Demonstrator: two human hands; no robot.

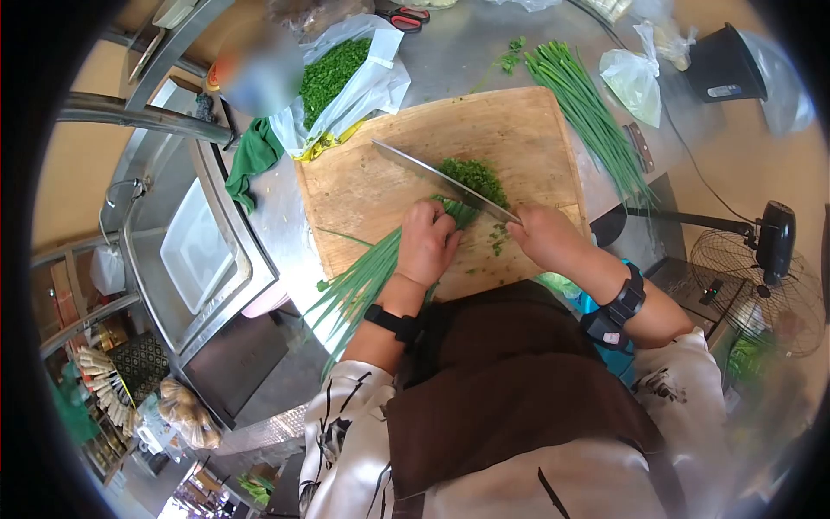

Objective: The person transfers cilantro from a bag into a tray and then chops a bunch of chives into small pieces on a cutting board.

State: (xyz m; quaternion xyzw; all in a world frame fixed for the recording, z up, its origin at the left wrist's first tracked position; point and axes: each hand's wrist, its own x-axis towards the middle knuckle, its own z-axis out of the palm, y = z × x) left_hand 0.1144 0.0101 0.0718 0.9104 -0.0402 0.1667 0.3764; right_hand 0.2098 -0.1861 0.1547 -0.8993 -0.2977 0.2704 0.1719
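My right hand (543, 238) is closed around the handle of a long kitchen knife (424, 171). Its blade slants up and left across a wooden cutting board (354, 186). My left hand (427, 242) is wrapped over a bunch of green onions (367, 272), whose long ends trail off the board's lower left. The bunch's other end meets the blade. Behind the blade lies a pile of chopped greens (477, 177), with small bits (497, 238) scattered nearer my right hand.
A plastic bag of chopped greens (335, 76) and a green cloth (255, 160) lie left of the board. More green onions (588, 112) and a small knife (640, 147) lie right. Red-handled scissors (404, 19) are behind. A sink (186, 251) stands left, a fan (761, 268) right.
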